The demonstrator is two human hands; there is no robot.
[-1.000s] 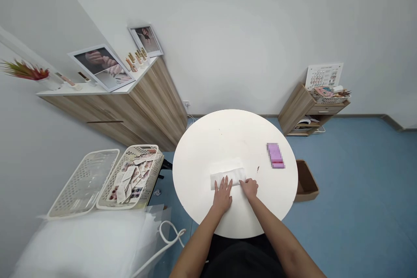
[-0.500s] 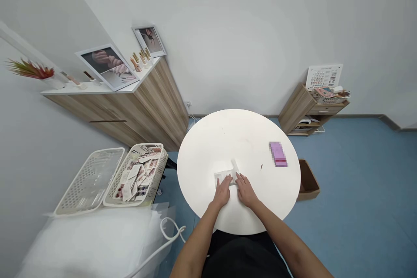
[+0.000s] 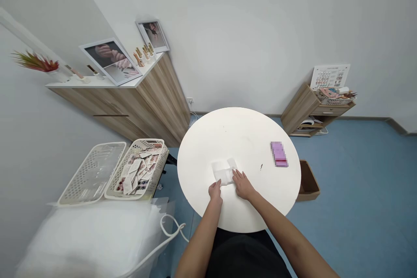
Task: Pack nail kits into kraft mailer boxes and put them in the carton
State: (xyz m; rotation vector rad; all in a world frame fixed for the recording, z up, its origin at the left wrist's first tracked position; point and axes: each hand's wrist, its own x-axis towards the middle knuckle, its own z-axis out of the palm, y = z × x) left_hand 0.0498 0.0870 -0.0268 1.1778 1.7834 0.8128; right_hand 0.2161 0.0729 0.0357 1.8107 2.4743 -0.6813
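On the white round table (image 3: pixel 241 139) lies a folded, thin white sheet (image 3: pixel 223 173), slightly see-through and soft-looking; its exact material I cannot tell. My left hand (image 3: pixel 215 190) pinches the sheet's near left edge between thumb and fingers. From the right, my right hand (image 3: pixel 243 186) rests on the sheet's right edge with its fingers stretched out. A loose flap points up and away from me near those fingertips. Whether anything is wrapped inside the sheet cannot be made out.
A pixelated purple item (image 3: pixel 279 154) and a small dark mark sit on the table's right side. Left are a white basket of cards (image 3: pixel 151 182), an empty white basket (image 3: pixel 91 173) and a stack of translucent sheets (image 3: pixel 87 239). A cardboard box (image 3: pixel 308 182) stands on the floor.
My left hand has gone from lying spread on the sheet to pinching its near edge, closer to me. More of the sheet shows, spread wider. My right hand stays on its right side.
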